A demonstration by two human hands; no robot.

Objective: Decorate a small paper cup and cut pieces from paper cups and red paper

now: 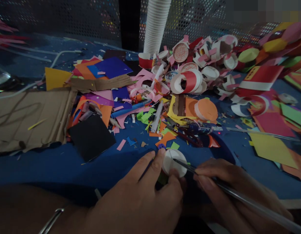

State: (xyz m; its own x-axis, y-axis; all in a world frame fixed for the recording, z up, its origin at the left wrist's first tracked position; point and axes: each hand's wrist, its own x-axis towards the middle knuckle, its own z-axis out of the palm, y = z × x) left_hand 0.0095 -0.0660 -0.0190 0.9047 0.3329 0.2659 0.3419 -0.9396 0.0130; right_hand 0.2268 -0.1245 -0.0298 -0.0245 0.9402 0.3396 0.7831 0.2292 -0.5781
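Note:
A small round white paper disc (169,165) lies near the front of the blue table. My left hand (143,191) grips it, the index finger at its left edge and the thumb at its lower edge. In my right hand (228,182), a slim pen (252,199) is pinched, its dark tip resting on the disc's white face. Just beyond the left fingertips is a small purple piece (161,146). Dark-handled scissors (189,136) lie behind the disc.
Paper scraps (145,116) litter the table (131,156). Cardboard (31,117) and a black square (92,137) lie left. White and red paper rings (189,81) are heaped behind, near a white ribbed tube (156,26). A glue gun (201,127) and an orange disc (207,109) sit right of centre.

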